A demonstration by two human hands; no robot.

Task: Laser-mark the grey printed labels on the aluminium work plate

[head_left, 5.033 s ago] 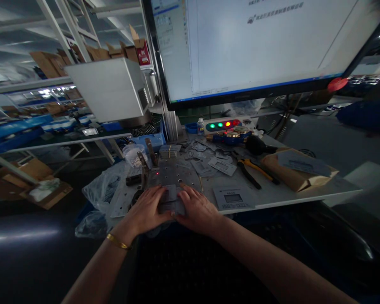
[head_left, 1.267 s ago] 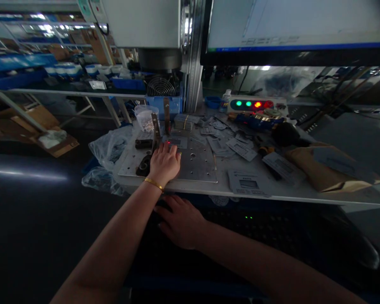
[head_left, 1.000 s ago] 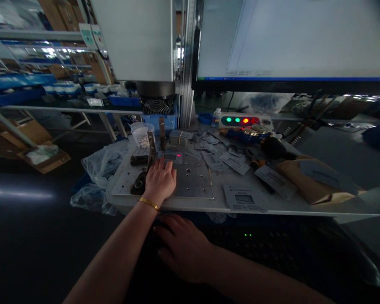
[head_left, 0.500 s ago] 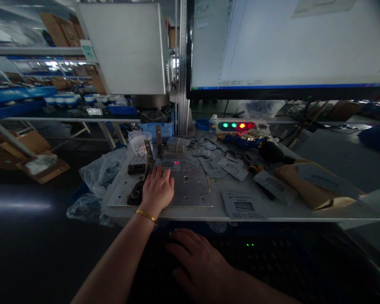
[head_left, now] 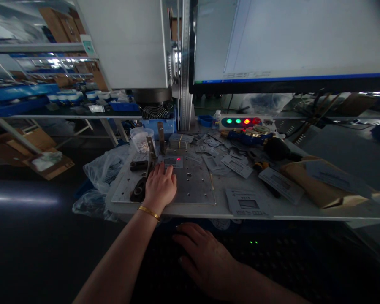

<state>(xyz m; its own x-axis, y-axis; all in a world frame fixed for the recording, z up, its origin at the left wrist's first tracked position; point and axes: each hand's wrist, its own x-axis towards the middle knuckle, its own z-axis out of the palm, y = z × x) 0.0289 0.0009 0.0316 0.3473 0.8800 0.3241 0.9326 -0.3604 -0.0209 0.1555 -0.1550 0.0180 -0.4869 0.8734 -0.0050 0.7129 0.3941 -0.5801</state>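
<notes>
The head view shows my left hand [head_left: 160, 185] lying flat and open on the metal plate [head_left: 190, 190], fingertips touching the near edge of the small grey label panel [head_left: 173, 161], which sits at the far side of the plate with a red dot of light on it. I judge this panel thin, light, a little flexible and smooth, so it is best pressed flat or picked by its edges. My right hand [head_left: 205, 259] rests open, holding nothing, on a dark surface below the table edge. The plate is stiff, drilled with holes; similar panels [head_left: 237, 165] lie scattered nearby.
</notes>
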